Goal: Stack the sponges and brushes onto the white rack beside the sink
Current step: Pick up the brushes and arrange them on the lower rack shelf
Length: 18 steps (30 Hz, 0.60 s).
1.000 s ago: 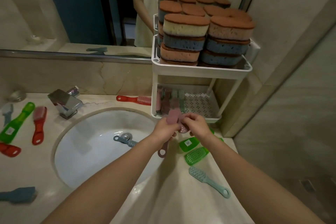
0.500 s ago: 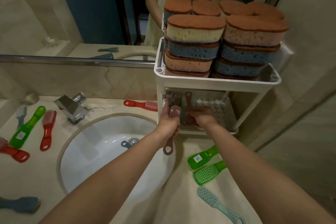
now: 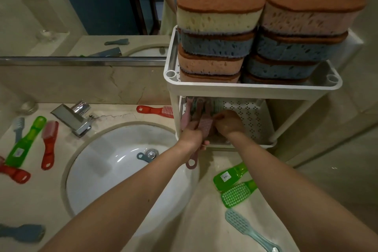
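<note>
White plastic forms the two-tier rack [image 3: 253, 89], which stands at 1 o'clock from the sink [image 3: 114, 170] on the marble counter [image 3: 204, 221]. We see stacked sponges [image 3: 219, 14] filling the upper tier, in yellow, blue and pink layers with brown scouring tops. Our left hand [image 3: 192, 134] is at the front left edge of the lower tier, fingers clamped around a dusty-pink brush [image 3: 204, 127]; its looped handle end hangs below the wrist, over the sink rim. Our right hand [image 3: 230, 124] reaches into the lower tier just beside the left, among upright brushes [image 3: 201, 106] stored at the tier's left side; we cannot tell whether its fingers are closed on anything. At 5 o'clock from the rack, two green brushes [image 3: 235, 184] and a pale blue brush [image 3: 249, 231] lie on the counter. At 9 o'clock from the sink lie a green brush [image 3: 26, 141] and a red brush [image 3: 49, 145]. Another red brush [image 3: 155, 110] lies near the backsplash, touching the rack's left leg.
</note>
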{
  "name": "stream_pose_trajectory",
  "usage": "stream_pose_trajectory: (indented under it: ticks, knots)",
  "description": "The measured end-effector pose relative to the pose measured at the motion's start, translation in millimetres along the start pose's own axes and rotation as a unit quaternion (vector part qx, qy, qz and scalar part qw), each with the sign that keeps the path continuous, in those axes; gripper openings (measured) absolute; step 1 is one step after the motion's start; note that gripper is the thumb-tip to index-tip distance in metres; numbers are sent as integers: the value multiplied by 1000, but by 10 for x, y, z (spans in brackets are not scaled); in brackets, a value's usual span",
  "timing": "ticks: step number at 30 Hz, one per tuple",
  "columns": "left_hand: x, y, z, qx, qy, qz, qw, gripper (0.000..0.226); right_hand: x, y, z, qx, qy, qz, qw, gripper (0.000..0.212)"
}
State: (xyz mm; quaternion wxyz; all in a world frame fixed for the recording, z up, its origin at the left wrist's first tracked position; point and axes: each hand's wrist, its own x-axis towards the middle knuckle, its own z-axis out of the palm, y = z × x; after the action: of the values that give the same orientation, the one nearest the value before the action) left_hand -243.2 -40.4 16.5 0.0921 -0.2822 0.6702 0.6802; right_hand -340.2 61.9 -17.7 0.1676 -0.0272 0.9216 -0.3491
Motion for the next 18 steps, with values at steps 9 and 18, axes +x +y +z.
stream_pose_trajectory:
  ticks: [9, 18]
  knots:
    - [75, 38, 209, 60, 8, 69, 996, 11, -321, -106, -301, 262, -42, 32, 964, 32]
    - [144, 201, 315, 245, 80, 203, 945, 57, -374, 61, -540, 442, 93, 60, 890, 6]
